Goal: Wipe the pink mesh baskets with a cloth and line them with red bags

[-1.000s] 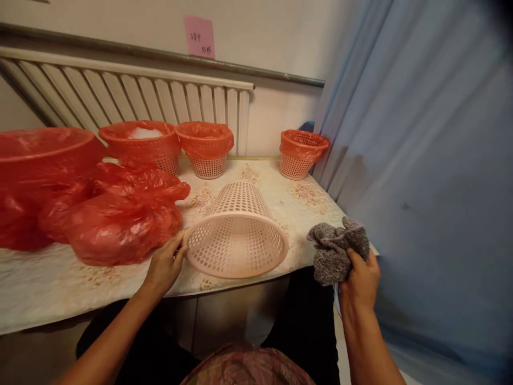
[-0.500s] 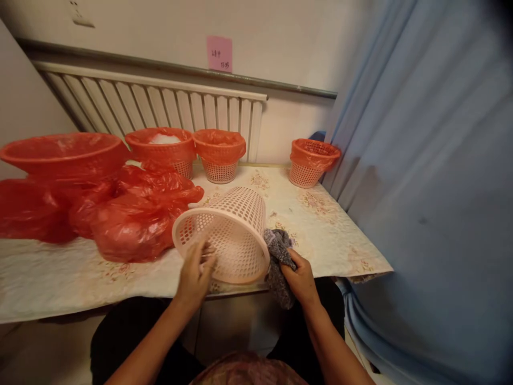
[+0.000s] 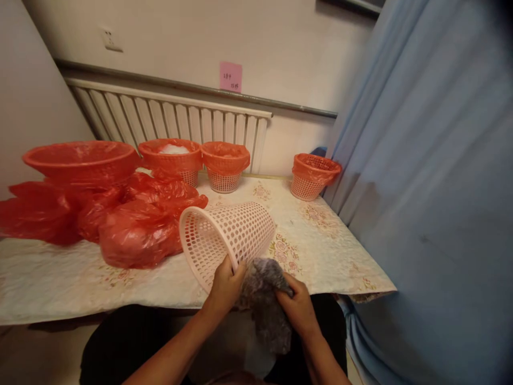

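A pale pink perforated plastic basket (image 3: 250,227) lies tipped on its side at the table's front edge, its mouth facing left and toward me. My left hand (image 3: 224,286) pinches the near part of its rim, thumb on the inner side. In my right hand (image 3: 294,305) is a crumpled grey cloth (image 3: 267,294), bunched at the top and hanging below the table edge. The cloth's upper end is close to the basket's near side and my left fingers; whether it presses on the basket I cannot tell.
Tied red plastic bags (image 3: 138,232) lie left on the floral tablecloth (image 3: 160,291). Behind them stand a wide red-lined basin (image 3: 82,160) and two lined baskets (image 3: 226,167). Another lined basket (image 3: 315,176) is at the back right, beside a blue curtain (image 3: 433,187). A radiator (image 3: 160,117) lines the wall.
My left hand has moved from inside the basket's mouth to grip its near rim. The basket has turned so more of its side shows. The cloth has shifted slightly lower; the view has tilted up.
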`<state>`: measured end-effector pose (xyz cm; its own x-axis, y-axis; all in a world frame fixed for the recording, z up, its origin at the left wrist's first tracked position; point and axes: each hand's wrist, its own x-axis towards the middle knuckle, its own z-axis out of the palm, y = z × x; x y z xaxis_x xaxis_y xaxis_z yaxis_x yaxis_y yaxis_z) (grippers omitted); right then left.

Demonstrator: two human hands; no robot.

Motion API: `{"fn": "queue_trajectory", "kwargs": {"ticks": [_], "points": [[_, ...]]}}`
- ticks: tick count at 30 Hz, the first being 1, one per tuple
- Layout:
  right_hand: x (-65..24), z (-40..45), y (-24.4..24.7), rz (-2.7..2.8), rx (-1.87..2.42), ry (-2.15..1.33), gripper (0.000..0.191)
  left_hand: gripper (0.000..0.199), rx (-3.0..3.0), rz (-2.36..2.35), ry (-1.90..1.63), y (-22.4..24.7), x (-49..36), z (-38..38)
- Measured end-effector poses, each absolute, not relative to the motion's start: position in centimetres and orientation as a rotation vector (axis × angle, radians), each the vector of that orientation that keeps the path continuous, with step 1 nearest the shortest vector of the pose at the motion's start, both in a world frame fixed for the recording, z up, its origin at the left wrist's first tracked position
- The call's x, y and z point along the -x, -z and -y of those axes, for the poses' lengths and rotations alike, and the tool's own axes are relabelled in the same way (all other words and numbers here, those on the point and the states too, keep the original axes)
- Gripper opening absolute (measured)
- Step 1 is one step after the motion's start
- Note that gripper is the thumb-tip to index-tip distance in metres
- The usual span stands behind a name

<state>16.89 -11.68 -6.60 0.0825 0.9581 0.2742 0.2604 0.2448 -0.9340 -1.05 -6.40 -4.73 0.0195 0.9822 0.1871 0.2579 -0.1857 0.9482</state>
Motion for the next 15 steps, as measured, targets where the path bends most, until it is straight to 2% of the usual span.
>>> {"fn": "queue_trajectory", "kwargs": {"ticks": [6, 11, 15], "points": [[-21.6, 10.4, 5.2, 0.966, 1.305, -0.44, 0.03, 0.033, -1.578, -1.145, -1.219, 4.4, 0.9, 7.7], [-22.5, 9.0, 2.7, 1.121, 1.292, -0.045, 0.015, 0.034, -1.615, -1.146, -1.122, 5.1, 0.8, 7.0], [-22.0, 6.2, 2.2, 1.325, 1.254, 0.069, 0.013, 0.04, -1.614, -1.029, -1.098, 5.2, 1.5, 6.8]]}}
